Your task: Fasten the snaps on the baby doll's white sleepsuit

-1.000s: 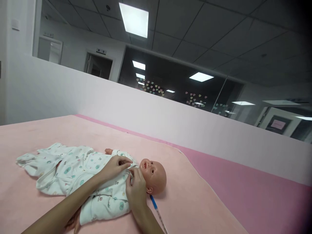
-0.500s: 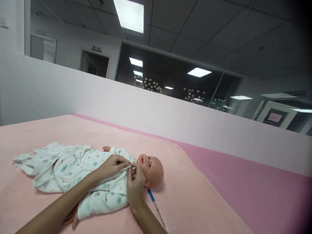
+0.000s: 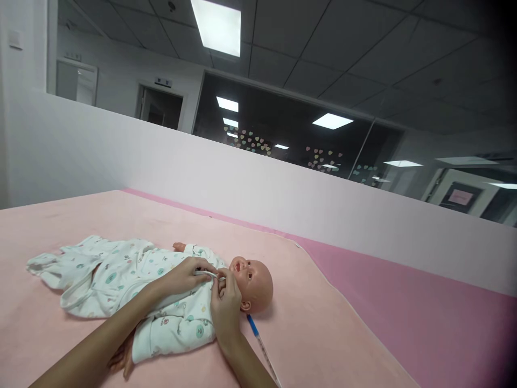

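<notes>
A baby doll (image 3: pixel 252 283) lies on its back on a pink blanket (image 3: pixel 121 215), head to the right, dressed in a white printed romper (image 3: pixel 121 275). My left hand (image 3: pixel 186 276) pinches the romper's collar edge at the doll's chest. My right hand (image 3: pixel 226 307) grips the opposite collar edge just below the doll's chin. Both hands meet at the neckline. The doll's bare hand (image 3: pixel 123 358) sticks out of the near sleeve.
A thin thermometer with a blue end (image 3: pixel 258 342) lies on the blanket beside the doll's head, near my right wrist. A darker pink surface (image 3: pixel 404 323) extends to the right. A white partition wall (image 3: pixel 242 188) runs behind the blanket.
My hands stay at the doll's neckline, fingers shifting slightly on the collar. The view has drifted a little; the doll has not moved.
</notes>
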Demonstrator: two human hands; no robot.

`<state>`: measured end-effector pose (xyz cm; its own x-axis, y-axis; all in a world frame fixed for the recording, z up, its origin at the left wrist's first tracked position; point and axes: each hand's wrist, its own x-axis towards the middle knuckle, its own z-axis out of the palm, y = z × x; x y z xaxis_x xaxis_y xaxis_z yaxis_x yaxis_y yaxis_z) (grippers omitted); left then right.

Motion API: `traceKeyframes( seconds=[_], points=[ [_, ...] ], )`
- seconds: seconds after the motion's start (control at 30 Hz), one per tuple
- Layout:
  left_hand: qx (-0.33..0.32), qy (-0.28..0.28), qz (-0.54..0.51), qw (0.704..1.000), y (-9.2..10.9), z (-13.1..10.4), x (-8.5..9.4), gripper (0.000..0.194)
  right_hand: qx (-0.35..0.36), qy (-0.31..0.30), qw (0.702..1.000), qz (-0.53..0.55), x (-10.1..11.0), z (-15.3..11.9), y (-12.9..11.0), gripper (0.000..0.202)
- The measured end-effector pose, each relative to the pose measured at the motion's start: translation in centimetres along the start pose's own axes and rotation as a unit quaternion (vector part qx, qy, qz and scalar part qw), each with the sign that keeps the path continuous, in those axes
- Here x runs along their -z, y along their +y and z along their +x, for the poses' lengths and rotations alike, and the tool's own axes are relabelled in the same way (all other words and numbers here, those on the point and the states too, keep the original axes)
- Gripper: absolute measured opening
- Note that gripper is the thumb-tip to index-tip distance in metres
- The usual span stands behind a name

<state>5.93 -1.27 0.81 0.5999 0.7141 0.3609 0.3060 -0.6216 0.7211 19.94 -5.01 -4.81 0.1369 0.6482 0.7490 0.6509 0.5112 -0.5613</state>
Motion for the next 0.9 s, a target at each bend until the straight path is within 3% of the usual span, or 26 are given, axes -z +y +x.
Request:
traceKeyframes(
  seconds=[0.47,0.77,0.9],
  points=[
    [0.0,0.022,0.029,0.999,-0.4,-0.1,-0.2,0.02,0.02,0.006,1.0,0.014,0.1,0.1,-0.2,0.016],
    [0.053,0.02,-0.119,0.991,-0.5,-0.2,-0.3,0.024,0.047,-0.032,0.998,0.004,0.6,0.4,-0.6,0.028],
    [0.078,0.014,-0.153,0.985,-0.8,-0.1,0.1,0.028,0.052,-0.059,0.996,-0.05,0.9,0.4,-1.0,0.019]
  ],
)
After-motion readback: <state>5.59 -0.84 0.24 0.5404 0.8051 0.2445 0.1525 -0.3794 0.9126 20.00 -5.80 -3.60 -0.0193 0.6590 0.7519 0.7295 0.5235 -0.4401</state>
